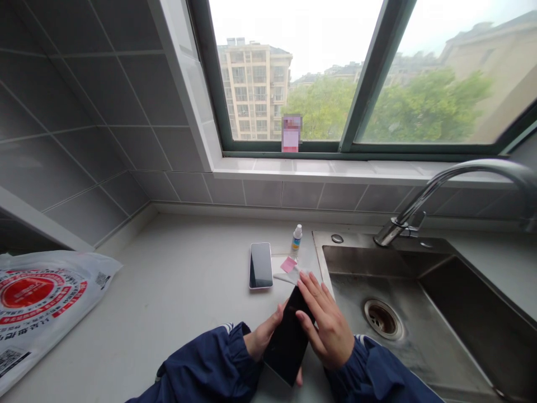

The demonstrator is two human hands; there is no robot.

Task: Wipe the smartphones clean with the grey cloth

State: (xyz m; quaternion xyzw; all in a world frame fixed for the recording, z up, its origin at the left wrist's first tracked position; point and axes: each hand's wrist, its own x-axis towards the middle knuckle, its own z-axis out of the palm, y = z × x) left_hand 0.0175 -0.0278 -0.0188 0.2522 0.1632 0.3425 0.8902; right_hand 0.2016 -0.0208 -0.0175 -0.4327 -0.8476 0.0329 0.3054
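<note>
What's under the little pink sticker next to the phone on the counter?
The pink sticker lies on a clear plastic sheet on the counter, between the phone and a small bottle. The right hand covers the sheet's near corner, so that part stays hidden.

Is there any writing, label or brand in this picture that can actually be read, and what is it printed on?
No text here reads clearly.
White plastic bag: red circular print, black lines and square codes, too blurred to read.
Small spray bottle: blue label, too small to read.
Pink item on the window sill: pixelated, unreadable.
Phone on the counter: dark screen, no text.
Dark phone between the left hand and right hand: blank.
</note>
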